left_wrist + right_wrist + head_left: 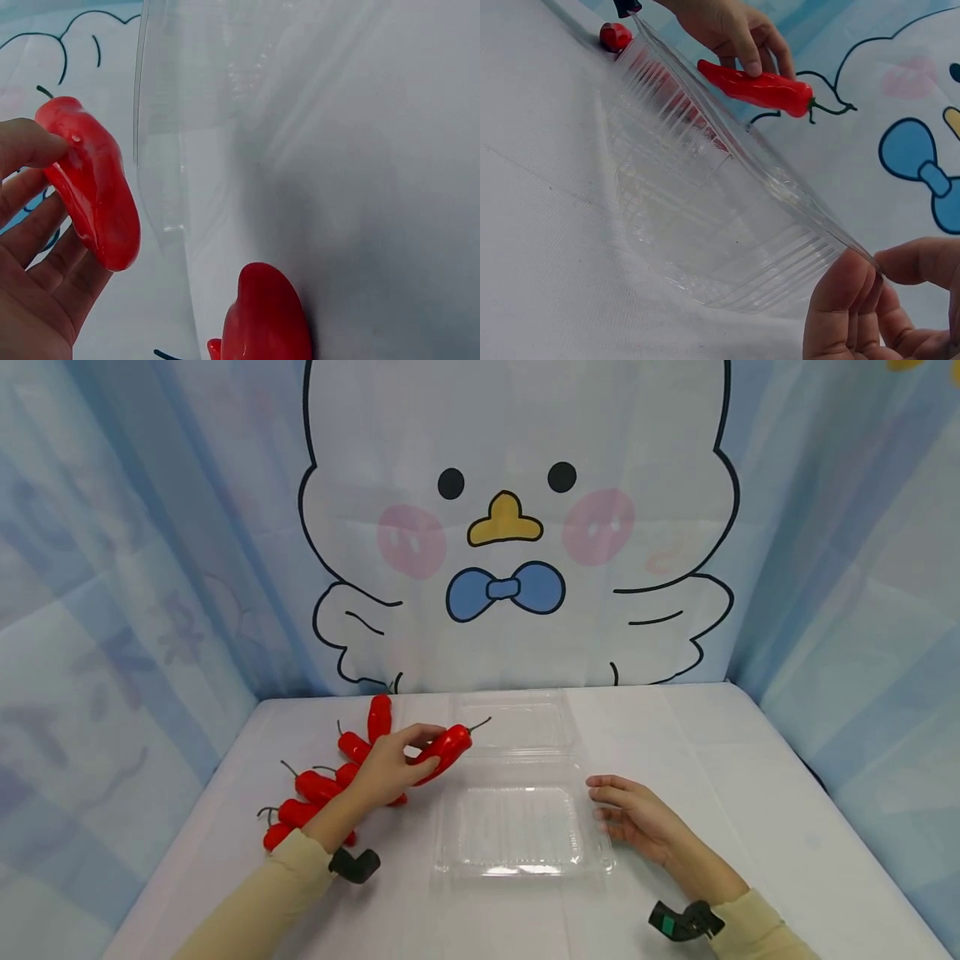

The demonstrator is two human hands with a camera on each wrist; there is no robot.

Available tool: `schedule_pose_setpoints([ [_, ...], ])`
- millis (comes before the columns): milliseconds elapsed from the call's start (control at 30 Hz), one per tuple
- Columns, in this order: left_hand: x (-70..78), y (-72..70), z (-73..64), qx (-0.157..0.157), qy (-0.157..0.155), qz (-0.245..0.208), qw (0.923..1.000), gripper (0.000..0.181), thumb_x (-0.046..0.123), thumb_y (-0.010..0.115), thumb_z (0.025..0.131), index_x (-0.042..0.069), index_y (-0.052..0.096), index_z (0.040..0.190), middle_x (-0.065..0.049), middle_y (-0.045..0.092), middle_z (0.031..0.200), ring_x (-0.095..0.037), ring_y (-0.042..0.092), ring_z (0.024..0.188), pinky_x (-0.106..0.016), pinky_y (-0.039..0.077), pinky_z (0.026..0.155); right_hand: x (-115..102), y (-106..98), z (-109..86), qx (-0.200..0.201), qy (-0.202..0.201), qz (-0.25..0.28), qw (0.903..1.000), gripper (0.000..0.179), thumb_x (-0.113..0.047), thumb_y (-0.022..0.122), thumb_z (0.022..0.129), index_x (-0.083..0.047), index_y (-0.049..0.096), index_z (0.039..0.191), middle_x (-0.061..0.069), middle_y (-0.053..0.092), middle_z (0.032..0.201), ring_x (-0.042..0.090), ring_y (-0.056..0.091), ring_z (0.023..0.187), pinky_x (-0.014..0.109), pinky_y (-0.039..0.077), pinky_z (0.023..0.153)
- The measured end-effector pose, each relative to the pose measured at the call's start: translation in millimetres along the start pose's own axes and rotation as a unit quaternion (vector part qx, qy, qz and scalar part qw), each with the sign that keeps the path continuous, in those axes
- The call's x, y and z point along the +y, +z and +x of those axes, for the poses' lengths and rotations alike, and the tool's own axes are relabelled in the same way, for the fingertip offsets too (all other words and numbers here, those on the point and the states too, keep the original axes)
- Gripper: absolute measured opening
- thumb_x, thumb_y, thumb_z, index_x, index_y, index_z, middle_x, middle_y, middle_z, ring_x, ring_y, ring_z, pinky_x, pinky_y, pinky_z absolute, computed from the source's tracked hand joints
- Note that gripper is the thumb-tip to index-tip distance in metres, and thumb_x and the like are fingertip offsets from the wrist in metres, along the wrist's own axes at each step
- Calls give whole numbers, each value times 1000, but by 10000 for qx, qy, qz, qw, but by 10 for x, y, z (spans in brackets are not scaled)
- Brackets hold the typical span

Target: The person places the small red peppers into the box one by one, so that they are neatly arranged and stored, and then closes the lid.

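A glossy red chili pepper [447,750] with a thin green stem is pinched between the thumb and fingers of my left hand [388,768]. In the head view it is held beside the left rim of a clear plastic clamshell box [517,827], whose lid [517,724] lies folded back toward the wall. My right hand [637,818] is at the box's right side. The right wrist view shows its thumb and fingers pinching the box's thin rim [840,236]. No pepper is visible inside the box.
Several more red chili peppers [315,787] lie in a loose row left of the box, partly hidden by my left forearm. A white cloth [690,743] covers the table. Behind it hangs a curtain [517,652] printed with a cartoon bird.
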State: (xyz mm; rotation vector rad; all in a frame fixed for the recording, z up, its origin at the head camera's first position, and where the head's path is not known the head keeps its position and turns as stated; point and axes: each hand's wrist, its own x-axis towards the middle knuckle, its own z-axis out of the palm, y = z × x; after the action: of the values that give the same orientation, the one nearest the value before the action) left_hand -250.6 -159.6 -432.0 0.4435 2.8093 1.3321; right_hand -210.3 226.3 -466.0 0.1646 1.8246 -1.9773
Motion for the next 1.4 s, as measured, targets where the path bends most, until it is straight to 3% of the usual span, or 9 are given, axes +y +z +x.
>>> schedule_pose_setpoints([
  [433,95,86,-8,-51,116,-47,9999,52,15,79,91,18,62,140,-7,69,131,-28,63,117,-41,62,89,13,-24,5,-66,13,56,10000,37,-21,61,104,-2,50,134,0,56,107,9,58,81,20,55,66],
  [600,202,141,-57,-75,202,-28,9998,52,15,80,89,19,63,138,-5,71,127,-26,64,115,-39,63,86,14,-28,-2,-90,18,46,9999,38,-22,60,104,-2,48,135,0,56,107,8,58,82,20,55,67],
  [1000,418,295,-201,-516,750,-58,9958,54,14,82,87,19,64,137,-2,72,125,-21,65,112,-32,62,85,-20,-12,-3,-73,18,0,10000,39,-21,59,104,-1,48,136,1,56,109,9,58,83,19,56,67],
  [1400,492,349,-280,-725,794,-181,9940,51,15,82,87,20,65,136,2,71,126,-18,65,113,-32,61,87,-30,-12,-10,-107,-9,-16,9999,36,-20,59,104,-1,49,133,1,56,108,9,58,82,20,55,66],
])
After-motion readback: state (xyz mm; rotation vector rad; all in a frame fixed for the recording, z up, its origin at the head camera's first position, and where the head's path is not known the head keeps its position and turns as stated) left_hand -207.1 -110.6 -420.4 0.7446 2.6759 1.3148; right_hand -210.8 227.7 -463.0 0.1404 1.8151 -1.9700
